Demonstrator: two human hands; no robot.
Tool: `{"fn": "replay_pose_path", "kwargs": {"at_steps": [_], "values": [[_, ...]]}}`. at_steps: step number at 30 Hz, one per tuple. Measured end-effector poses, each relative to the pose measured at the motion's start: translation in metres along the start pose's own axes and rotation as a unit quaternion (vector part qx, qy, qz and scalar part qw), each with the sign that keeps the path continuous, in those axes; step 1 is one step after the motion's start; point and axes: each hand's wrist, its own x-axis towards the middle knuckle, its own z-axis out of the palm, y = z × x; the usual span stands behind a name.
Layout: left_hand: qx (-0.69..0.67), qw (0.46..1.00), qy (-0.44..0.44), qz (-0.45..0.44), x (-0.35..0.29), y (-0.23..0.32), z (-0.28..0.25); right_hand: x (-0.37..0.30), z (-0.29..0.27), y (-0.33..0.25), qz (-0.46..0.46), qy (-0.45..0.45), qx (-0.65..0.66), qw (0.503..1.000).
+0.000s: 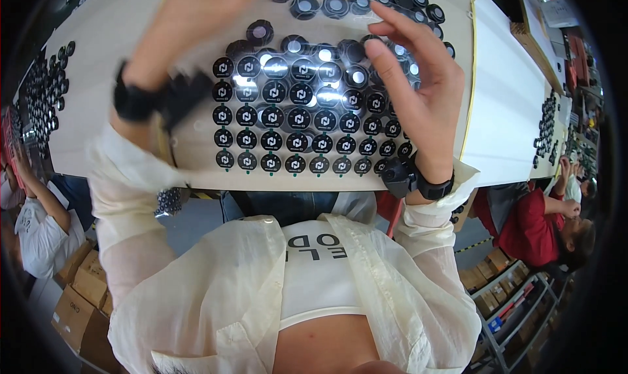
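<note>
On the table in front of me lies a glossy clear sheet with rows of round black stickers (pixel 299 119), each with a white mark. Small green tabs show beside some of the lower ones. Beyond and partly beneath it stand several round black parts (pixel 335 7) with pale centres. My right hand (pixel 428 79) hovers over the sheet's right side, thumb and fingers spread, with nothing visible between them. At the upper left, my left hand (pixel 203 4) is smeared by motion and its fingertips are cut off or hidden. Both wrists wear dark bands with small black devices.
Many more black round parts (pixel 49 92) are grouped at the far left, and others (pixel 546 128) at the right. A yellow strip (pixel 469 79) edges the table section. Co-workers sit on both sides; cardboard boxes (pixel 78 312) and a metal rack (pixel 517 308) stand lower down.
</note>
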Motion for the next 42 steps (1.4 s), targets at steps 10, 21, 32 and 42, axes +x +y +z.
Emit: {"fn": "replay_pose_path", "kwargs": {"at_steps": [10, 21, 32, 42], "values": [[0.198, 0.98, -0.027, 0.027, 0.104, -0.163, -0.107, -0.001, -0.016, 0.011, 0.025, 0.103, 0.057, 0.993], [0.125, 0.953, -0.247, 0.125, 0.124, 0.018, 0.076, -0.005, -0.016, 0.005, 0.02, -0.025, -0.012, 0.999], [0.119, 0.959, -0.222, 0.13, 0.118, -0.005, 0.073, -0.007, -0.026, 0.016, 0.075, -0.001, -0.057, 0.996], [0.103, 0.95, -0.28, 0.087, -0.006, 0.027, 0.041, -0.012, -0.021, 0.009, 0.035, -0.194, -0.145, 0.969]]}}
